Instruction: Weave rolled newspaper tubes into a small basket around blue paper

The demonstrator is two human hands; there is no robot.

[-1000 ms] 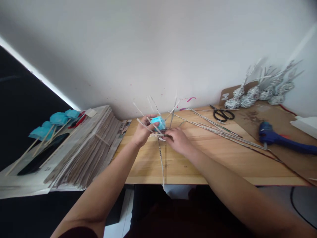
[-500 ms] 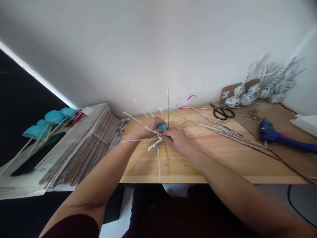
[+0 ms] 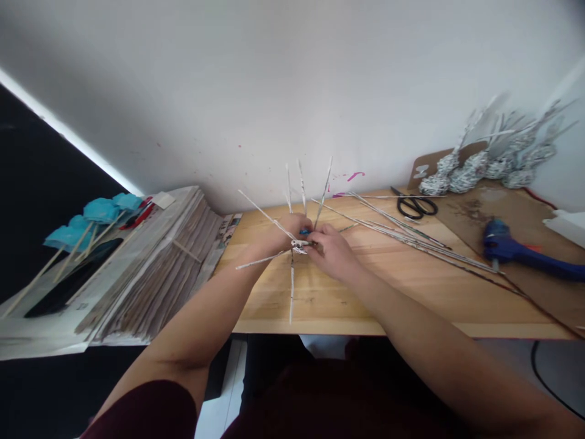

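Note:
Above the middle of the wooden table, both my hands are closed around a small weave of rolled paper sticks, whose long ends stick out on several sides. My left hand grips it from the left and far side. Its fingertips are partly hidden behind the weave. A small blue object shows between my hands, mostly covered; its kind cannot be made out. My right hand pinches the right side of the weave, thumb and forefinger pressed together near its centre.
Loose paper sticks lie to the right, beside black scissors. Farther right are a blue glue gun and several woven paper pieces against the wall. On the left stand a paper stack and blue flowers on sticks.
The weave has turned in my hands, so its sticks point in different directions. Less of the blue object shows. My right hand has shifted slightly. The camera view has moved a little.

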